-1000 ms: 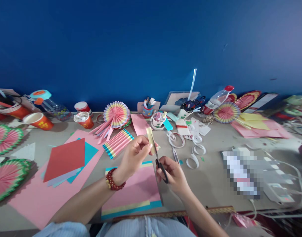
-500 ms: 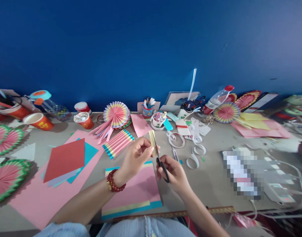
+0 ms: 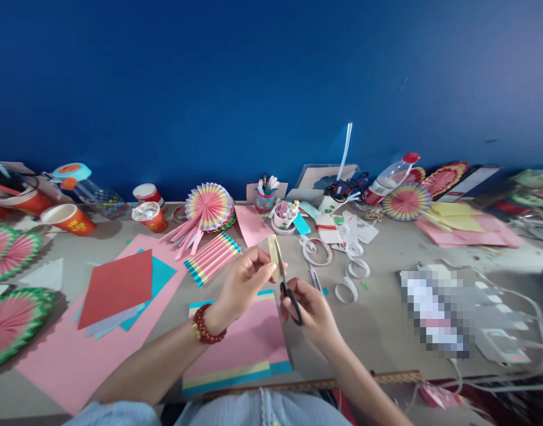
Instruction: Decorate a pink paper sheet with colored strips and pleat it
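Between the fingers of my left hand (image 3: 247, 278) is a narrow pale yellow paper strip (image 3: 273, 255), held upright above the table. My right hand (image 3: 310, 310) grips black-handled scissors (image 3: 291, 299), their blades pointing up along the strip's right side. Whether the blades have paper between them is too small to tell. Below my hands lies a pink sheet (image 3: 240, 340) with yellow and blue strips along its edges. Just beyond my left hand rests a pleated pink paper piece (image 3: 213, 257) with yellow and blue ends.
Rolls of white tape (image 3: 318, 251) lie beyond my right hand, beside a craft knife (image 3: 314, 278). Coloured sheets (image 3: 115, 287) are stacked at the left near paper fans (image 3: 13, 325). Orange cups (image 3: 76, 222) stand behind. A blurred-out phone (image 3: 433, 313) and cables lie at the right.
Hands, strip and scissors stay almost in place. The scissor handles have shifted very slightly to the left.
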The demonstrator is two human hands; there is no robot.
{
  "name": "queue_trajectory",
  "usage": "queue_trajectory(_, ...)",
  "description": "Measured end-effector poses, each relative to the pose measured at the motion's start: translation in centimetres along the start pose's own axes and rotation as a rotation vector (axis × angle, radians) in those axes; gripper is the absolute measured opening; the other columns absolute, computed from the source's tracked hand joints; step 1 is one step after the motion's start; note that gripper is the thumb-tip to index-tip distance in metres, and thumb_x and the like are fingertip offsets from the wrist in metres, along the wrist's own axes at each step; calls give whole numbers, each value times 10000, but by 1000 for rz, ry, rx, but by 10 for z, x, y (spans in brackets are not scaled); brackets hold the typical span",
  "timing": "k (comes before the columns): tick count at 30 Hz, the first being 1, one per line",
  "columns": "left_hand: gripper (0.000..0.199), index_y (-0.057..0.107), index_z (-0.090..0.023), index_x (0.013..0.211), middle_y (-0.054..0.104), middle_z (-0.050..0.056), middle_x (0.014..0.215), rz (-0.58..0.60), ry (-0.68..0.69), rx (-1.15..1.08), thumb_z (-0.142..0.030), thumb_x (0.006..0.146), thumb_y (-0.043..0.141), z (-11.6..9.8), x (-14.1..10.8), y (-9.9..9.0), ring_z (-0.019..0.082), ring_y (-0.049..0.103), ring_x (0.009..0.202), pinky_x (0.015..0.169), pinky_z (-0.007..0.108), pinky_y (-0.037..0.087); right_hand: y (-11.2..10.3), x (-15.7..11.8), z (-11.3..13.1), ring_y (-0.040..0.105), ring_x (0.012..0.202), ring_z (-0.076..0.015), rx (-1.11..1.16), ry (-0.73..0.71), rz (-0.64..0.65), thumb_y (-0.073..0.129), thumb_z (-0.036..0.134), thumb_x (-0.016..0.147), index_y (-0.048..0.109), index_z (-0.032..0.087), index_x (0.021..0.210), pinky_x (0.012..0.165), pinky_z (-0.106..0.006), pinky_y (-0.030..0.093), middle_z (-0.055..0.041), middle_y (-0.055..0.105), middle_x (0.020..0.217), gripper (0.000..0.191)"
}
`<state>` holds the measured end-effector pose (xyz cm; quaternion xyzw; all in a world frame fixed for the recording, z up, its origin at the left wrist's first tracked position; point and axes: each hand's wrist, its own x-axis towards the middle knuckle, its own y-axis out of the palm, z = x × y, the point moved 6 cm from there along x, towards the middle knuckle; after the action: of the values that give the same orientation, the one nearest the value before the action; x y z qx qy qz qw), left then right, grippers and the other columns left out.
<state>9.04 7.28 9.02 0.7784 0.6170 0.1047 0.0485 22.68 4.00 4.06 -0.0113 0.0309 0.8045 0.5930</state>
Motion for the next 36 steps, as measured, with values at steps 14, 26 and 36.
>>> queue_trajectory(14, 168, 544, -181, 745, 599, 13, 738, -17, 1, 60, -253, 896, 562, 9, 4, -10, 175, 615, 838, 756, 284, 460, -13, -8, -4, 521, 599, -125, -38, 72, 62, 632, 640, 835, 466, 200, 811, 530, -230, 346, -4, 584, 693, 471)
queue_trajectory(26, 142, 518, -185, 741, 583, 2, 736, -69, -36, 73, -233, 872, 549, 9, 0, -3, 131, 584, 709, 693, 262, 465, -3, -8, -3, 466, 611, -109, 10, 25, 42, 693, 583, 815, 490, 190, 795, 578, -230, 365, 35, 482, 679, 443)
queue_trajectory(36, 168, 511, -184, 746, 574, 0, 740, -35, -42, 10, -261, 884, 567, 10, 0, 2, 128, 569, 704, 687, 261, 466, -2, -8, -3, 479, 591, -105, 25, 12, 44, 693, 569, 819, 489, 190, 791, 555, -228, 356, 31, 503, 681, 431)
